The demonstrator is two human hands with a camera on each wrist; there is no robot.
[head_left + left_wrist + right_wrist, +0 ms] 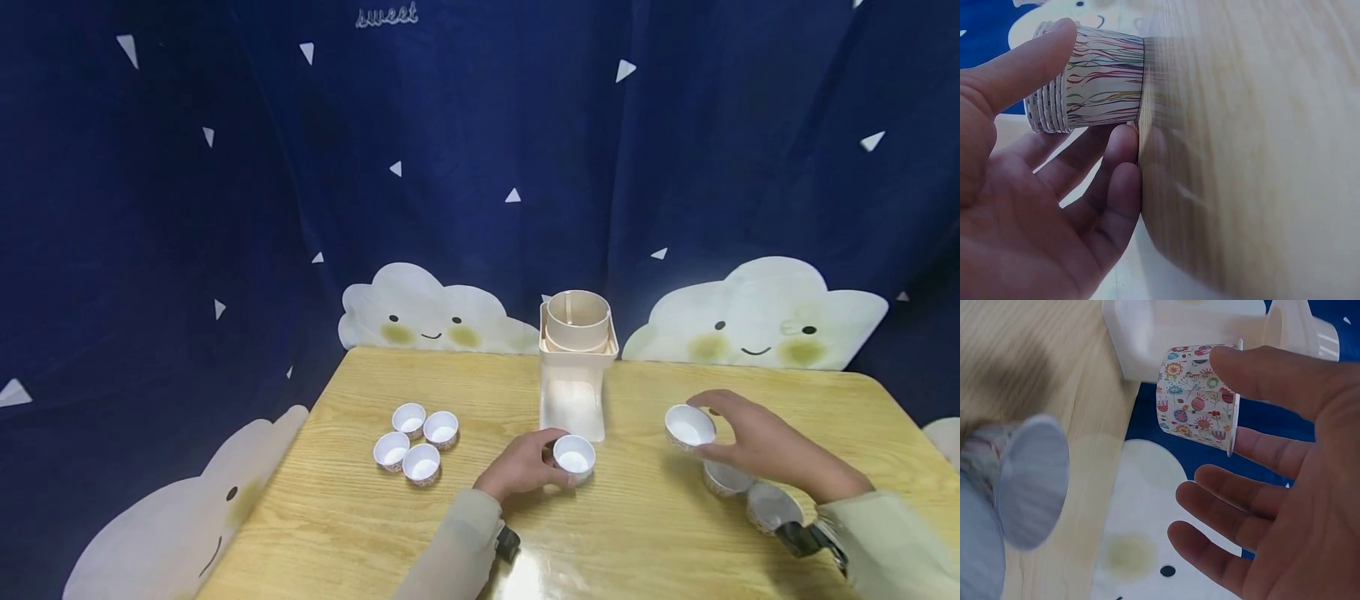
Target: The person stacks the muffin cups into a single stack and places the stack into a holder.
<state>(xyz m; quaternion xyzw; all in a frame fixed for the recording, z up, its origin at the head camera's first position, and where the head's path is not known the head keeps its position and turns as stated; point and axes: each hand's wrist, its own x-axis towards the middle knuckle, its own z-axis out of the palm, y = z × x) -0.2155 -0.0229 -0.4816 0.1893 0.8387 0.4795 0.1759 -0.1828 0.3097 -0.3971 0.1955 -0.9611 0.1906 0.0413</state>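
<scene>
While the left hand (522, 464) grips stacked white striped paper cups (1107, 78) before the beige plastic stand (573, 400), the right hand (757, 440) pinches a white floral paper cup (1194, 400) right of it.

Pair of cups (772, 507), head view, four o'clock: partly hidden by my right hand (772, 446) and wristband (801, 540); right wrist view, nine o'clock: blurred. My left sleeve (453, 550), head view, six o'clock: cut off by bottom edge.

The dispenser (576, 358) obstructs beyond the cup stack (1104, 78); free tabletop (633, 412) lies rightward.
</scene>
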